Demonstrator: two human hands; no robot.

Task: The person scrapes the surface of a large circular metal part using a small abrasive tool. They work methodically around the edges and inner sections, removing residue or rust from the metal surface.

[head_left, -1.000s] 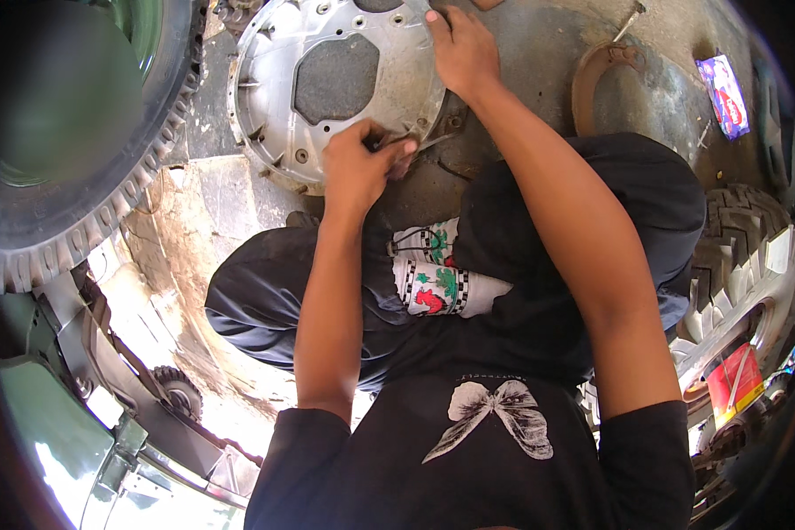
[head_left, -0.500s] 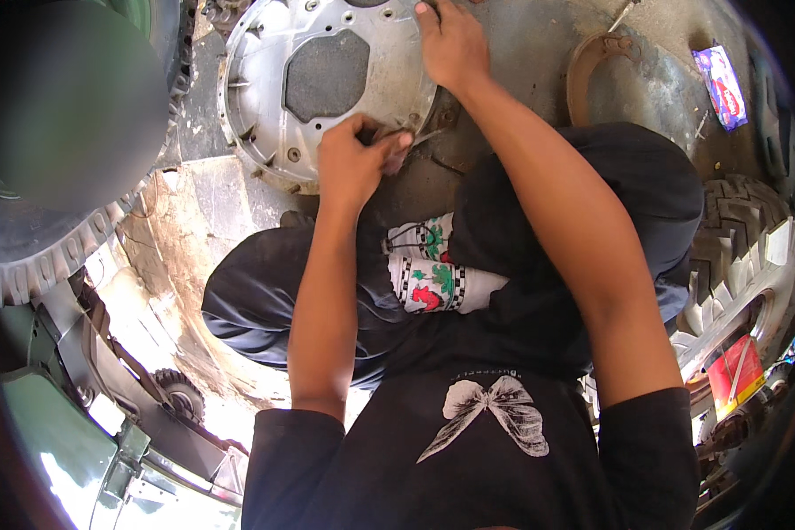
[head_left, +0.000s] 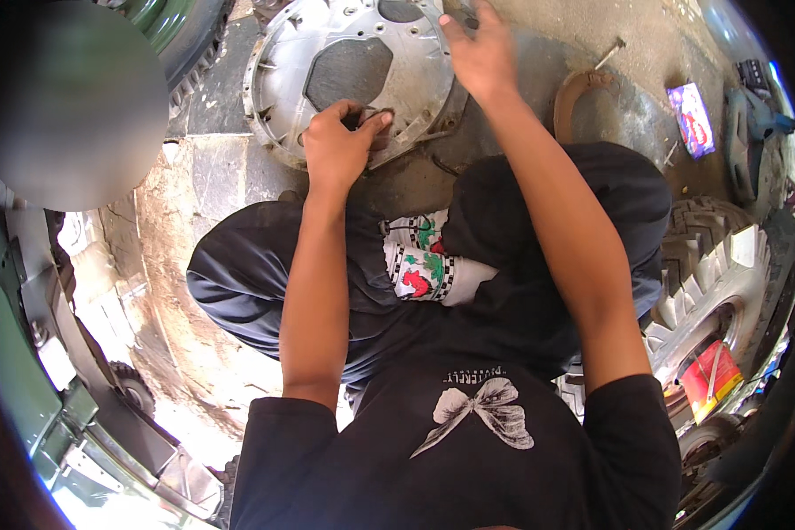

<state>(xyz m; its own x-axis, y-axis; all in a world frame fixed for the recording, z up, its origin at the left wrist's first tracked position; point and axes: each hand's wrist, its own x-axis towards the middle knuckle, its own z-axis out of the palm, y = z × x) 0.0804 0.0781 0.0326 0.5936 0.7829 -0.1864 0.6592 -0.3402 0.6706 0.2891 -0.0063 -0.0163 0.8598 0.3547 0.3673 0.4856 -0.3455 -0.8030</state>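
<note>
A round grey metal housing (head_left: 278,66), with bolt holes round its rim and a large angular opening, lies on the floor before my folded legs. My left hand (head_left: 337,141) is closed in a pinch over its near face, on a small dark scrap (head_left: 382,140) mostly hidden by the fingers; whether it is cloth or abrasive sheet I cannot tell. At the housing's upper right edge is my right hand (head_left: 484,60), thumb on the rim, with its fingers partly out of sight at the picture's top.
A curved rusty brake shoe (head_left: 567,104) lies right of the housing, near a metal rod (head_left: 609,53). Farther right are a purple packet (head_left: 691,119) and a chunky tyre (head_left: 693,265), with a red and yellow box (head_left: 712,380) beside it. Green vehicle parts (head_left: 22,380) stand at left.
The whole view has shifted, bringing the housing slightly rightward. My left hand has moved up and left over the housing's face. My right hand stays by the rim.
</note>
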